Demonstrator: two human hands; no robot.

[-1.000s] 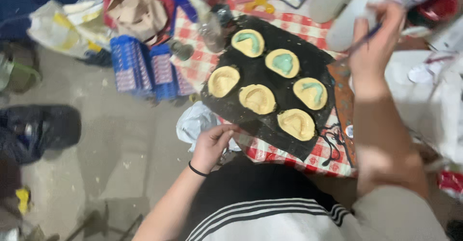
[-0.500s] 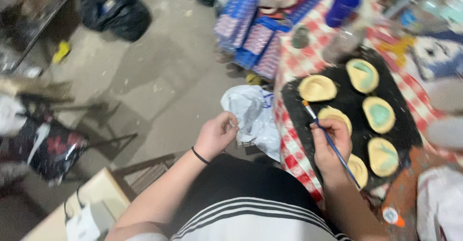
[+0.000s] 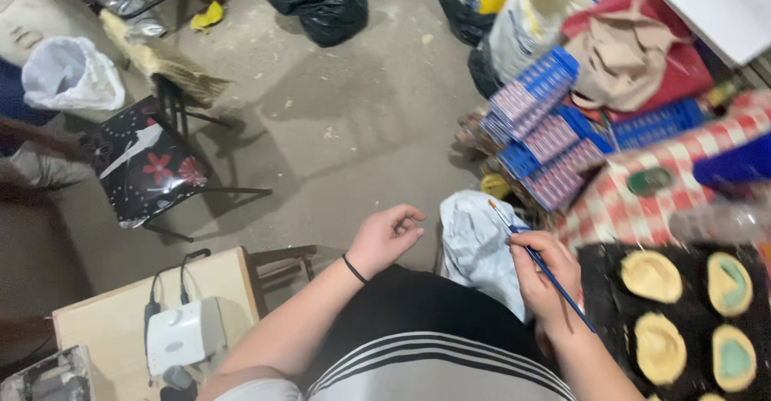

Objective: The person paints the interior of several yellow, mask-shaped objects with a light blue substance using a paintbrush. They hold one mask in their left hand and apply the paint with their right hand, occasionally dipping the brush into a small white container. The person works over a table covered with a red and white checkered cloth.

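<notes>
Paintbrush [image 3: 540, 263], black tray [image 3: 604, 289] beside, white bag [image 3: 478, 244]

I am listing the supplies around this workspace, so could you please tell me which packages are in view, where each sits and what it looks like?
Boxes: stacked on the floor left of the checked table, flat, blue with red-and-white faces.
White bag: far left floor, round, open-topped.
Black bag: top centre floor, crumpled.
Pale bag: beside the right hand, which holds a paintbrush.
No screens or signs.

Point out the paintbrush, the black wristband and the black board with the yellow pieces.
paintbrush [image 3: 554, 282]: head view, on the blue handle below the right hand's fingers.
black wristband [image 3: 353, 269]: head view, on the band at the left wrist.
black board [image 3: 606, 293]: head view, on bare black surface near its left edge.
</notes>
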